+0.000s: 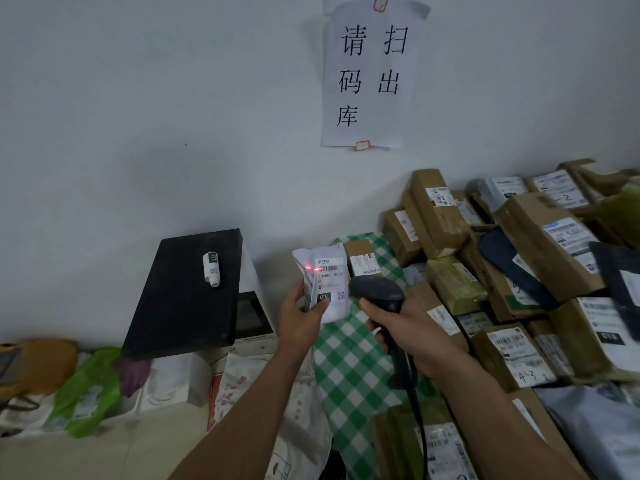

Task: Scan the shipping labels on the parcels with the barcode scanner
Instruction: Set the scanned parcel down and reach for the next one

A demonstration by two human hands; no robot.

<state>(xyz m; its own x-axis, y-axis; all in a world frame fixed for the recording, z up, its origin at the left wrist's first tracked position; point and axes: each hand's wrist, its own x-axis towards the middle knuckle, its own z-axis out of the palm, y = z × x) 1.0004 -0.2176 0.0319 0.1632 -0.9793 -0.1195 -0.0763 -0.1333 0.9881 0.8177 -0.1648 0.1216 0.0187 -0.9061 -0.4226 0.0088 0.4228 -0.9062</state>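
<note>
Many taped parcels (540, 244) crowd green-checked tablecloth (349, 368), right, against white wall (138, 98); sign (367, 74) reads 请扫码出库. Left hand (301, 320) grips white parcel (332, 306) mid-scene, label (330, 271) "010"; right hand (415, 337) clenches barcode scanner (377, 292).

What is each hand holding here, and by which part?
The left hand grips the small white parcel by its lower left corner; the right hand grips the barcode scanner by its handle.

A small white parcel (327, 252) is held upright, a red scan line at the left edge of its label (331, 276). The black scanner (377, 292) is just beside it. Brown parcels (540, 233) are heaped over the worktop's (346, 362) right side.
</note>
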